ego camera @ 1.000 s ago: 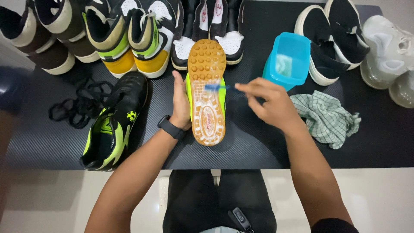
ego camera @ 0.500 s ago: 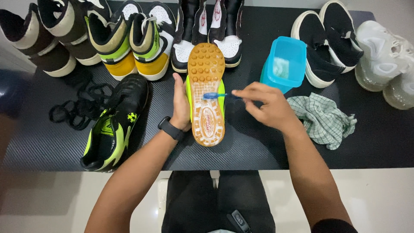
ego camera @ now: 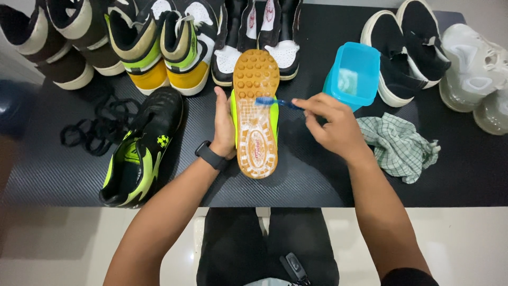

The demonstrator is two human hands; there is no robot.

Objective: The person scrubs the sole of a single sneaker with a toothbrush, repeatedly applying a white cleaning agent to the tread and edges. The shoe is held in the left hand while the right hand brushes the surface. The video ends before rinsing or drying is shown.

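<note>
Since earlier, toothbrush point(ego camera: 278, 102) sits higher on upturned shoe point(ego camera: 255, 114) at frame centre; right hand point(ego camera: 332, 127) pinches it, left hand point(ego camera: 224, 127) grips shoe's side.

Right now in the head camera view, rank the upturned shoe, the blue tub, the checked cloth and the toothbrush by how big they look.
1. Upturned shoe, held by the left hand.
2. Checked cloth and blue tub: they look about alike, so no ranking between them.
3. Toothbrush, in the right hand, partly hidden by it.
</note>
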